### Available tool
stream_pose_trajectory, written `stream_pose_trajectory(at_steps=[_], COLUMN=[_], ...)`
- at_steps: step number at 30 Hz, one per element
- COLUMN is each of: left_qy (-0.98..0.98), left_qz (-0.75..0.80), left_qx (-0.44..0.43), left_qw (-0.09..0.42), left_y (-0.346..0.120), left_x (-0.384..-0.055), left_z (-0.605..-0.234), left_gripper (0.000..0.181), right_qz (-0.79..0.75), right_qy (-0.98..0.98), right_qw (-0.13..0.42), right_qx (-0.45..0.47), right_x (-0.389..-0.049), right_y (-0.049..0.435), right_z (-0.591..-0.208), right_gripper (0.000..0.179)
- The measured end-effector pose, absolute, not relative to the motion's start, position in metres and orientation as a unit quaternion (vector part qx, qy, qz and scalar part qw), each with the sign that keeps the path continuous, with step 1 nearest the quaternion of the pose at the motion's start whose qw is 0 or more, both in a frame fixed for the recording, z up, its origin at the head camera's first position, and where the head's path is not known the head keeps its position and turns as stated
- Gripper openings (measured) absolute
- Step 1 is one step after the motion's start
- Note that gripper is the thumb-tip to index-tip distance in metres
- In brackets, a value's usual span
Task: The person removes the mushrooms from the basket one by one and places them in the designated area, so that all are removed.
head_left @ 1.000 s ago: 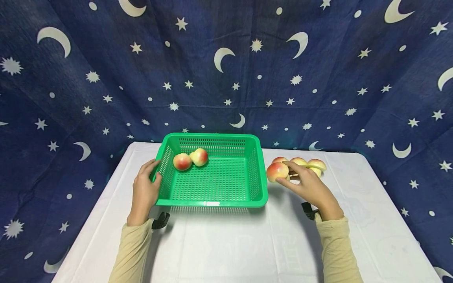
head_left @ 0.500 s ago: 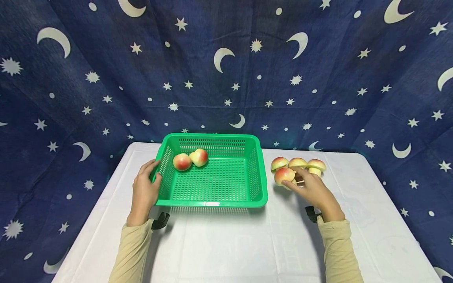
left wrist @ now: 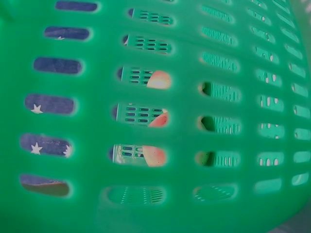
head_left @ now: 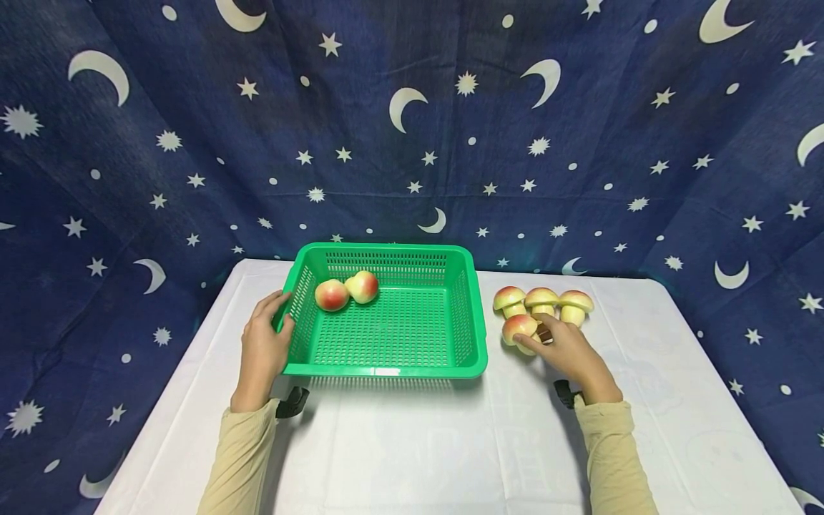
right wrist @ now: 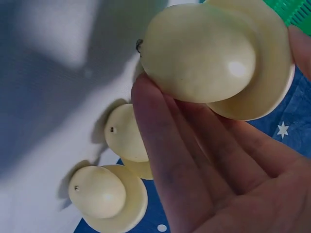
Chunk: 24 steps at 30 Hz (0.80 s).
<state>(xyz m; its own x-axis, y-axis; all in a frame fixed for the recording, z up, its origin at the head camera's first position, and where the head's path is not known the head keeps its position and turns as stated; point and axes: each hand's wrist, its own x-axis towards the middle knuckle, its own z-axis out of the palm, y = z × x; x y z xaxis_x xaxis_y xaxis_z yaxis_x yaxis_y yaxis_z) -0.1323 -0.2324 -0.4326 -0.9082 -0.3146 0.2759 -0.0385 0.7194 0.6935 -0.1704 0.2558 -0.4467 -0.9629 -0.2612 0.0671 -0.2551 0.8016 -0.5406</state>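
My right hand (head_left: pixel 568 350) holds a toy mushroom (head_left: pixel 518 328) with a red-and-yellow cap; I cannot tell if it touches the table. In the right wrist view its pale, rounded stem (right wrist: pixel 199 53) lies between the thumb at the right edge and the fingers below. Just beyond it, three similar mushrooms (head_left: pixel 542 297) stand in a row. My left hand (head_left: pixel 262 347) grips the left rim of a green plastic basket (head_left: pixel 386 370). Two more mushrooms (head_left: pixel 332 295) lie inside, at the basket's back left. Only the slotted basket wall (left wrist: pixel 184 141) fills the left wrist view; no fingers show there.
A white cloth (head_left: pixel 412 450) covers the table. Behind it hangs a dark blue curtain (head_left: pixel 360 121) with moons and stars. The basket stands near the table's back edge, left of the mushroom row.
My right hand has brought the held mushroom from beside the basket slightly to the right, nearer and down, uncovering the row behind it. The left hand and basket have stayed put.
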Motion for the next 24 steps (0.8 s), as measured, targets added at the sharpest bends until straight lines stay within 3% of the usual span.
stream_pose_trajectory(at_steps=[12,24], left_qy=[-0.907,-0.908], left_qz=[-0.362,-0.36], left_qx=[0.092,0.092], left_qw=[0.192,0.194], left_y=[-0.2328,-0.2333], left_x=[-0.1322,-0.1328], left_z=[-0.4337,-0.4342], left_gripper=[0.042,0.042], right_qz=[-0.276,-0.273], right_qy=[0.953,0.955], right_qw=[0.05,0.045], right_qx=[-0.116,-0.104], right_x=[-0.1726,-0.1747], right_y=[0.2559,0.256], right_z=[-0.4539,-0.4568], right_gripper=[0.063,0.058])
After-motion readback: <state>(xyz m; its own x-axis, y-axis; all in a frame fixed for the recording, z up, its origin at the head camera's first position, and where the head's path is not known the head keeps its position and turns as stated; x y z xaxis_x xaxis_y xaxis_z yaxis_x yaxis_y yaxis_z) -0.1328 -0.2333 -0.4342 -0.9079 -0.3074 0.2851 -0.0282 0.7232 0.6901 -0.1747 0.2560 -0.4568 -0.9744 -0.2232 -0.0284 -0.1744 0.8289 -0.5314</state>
